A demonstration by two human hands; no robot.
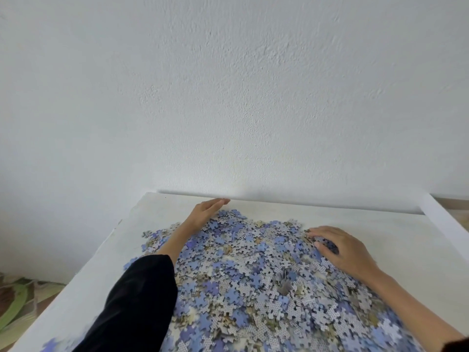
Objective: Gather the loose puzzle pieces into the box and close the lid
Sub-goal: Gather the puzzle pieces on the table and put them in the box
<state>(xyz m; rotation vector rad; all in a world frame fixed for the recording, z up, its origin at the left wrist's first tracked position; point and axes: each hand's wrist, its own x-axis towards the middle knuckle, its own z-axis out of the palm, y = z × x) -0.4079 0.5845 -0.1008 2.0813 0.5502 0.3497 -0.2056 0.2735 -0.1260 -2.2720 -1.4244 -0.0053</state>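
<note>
A big heap of loose puzzle pieces (253,270), blue and grey-white, covers the middle and near part of the white table (368,224). My left hand (205,210) lies at the heap's far left edge, fingers straight and together, edge-on against the pieces. My right hand (340,247) rests on the heap's right side with spread, slightly bent fingers laid over the pieces. No box or lid is in view.
A white wall stands right behind the table's far edge. The table's left edge runs diagonally toward me; a green patterned floor covering (17,301) shows beyond it. A white ledge (441,214) rises at the right.
</note>
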